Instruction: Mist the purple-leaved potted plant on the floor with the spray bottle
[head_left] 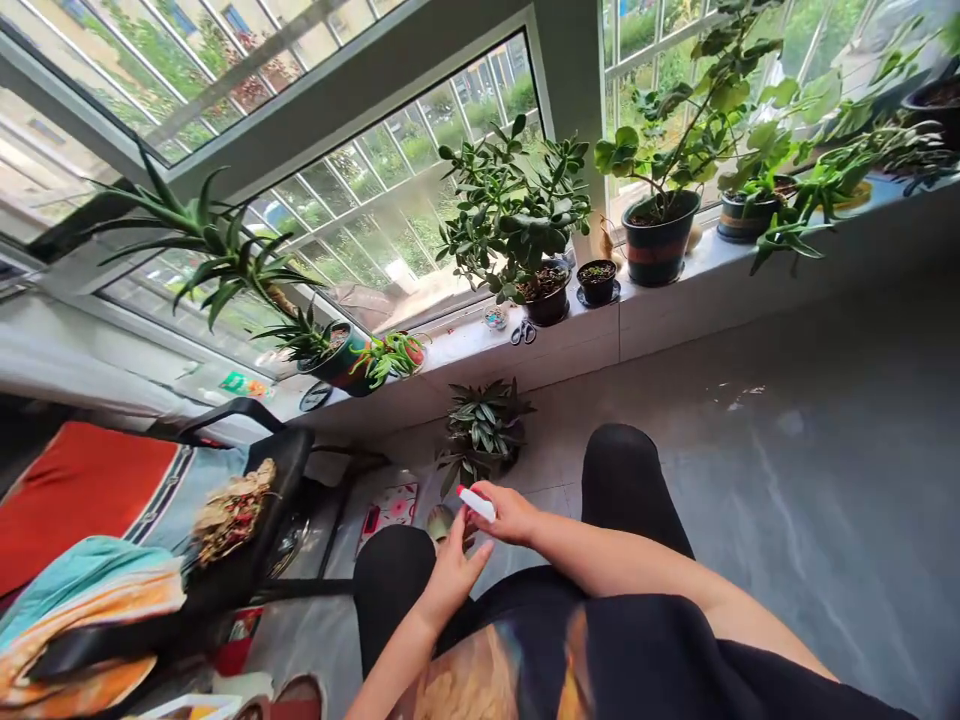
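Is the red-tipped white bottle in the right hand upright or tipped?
Tipped: the bottle lies nearly sideways in the right hand, red tip leftward.

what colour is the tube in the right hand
The tube is white, red at one end; head view.

Bright daylight pours through the window (390, 190), washing out the panes at far left and laying pale glare across the grey floor (750, 420); wide-angle distortion bends everything toward the frame's edges.

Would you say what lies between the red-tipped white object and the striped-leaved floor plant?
The head view shows bare floor tile between the red-tipped white object and the striped-leaved floor plant.
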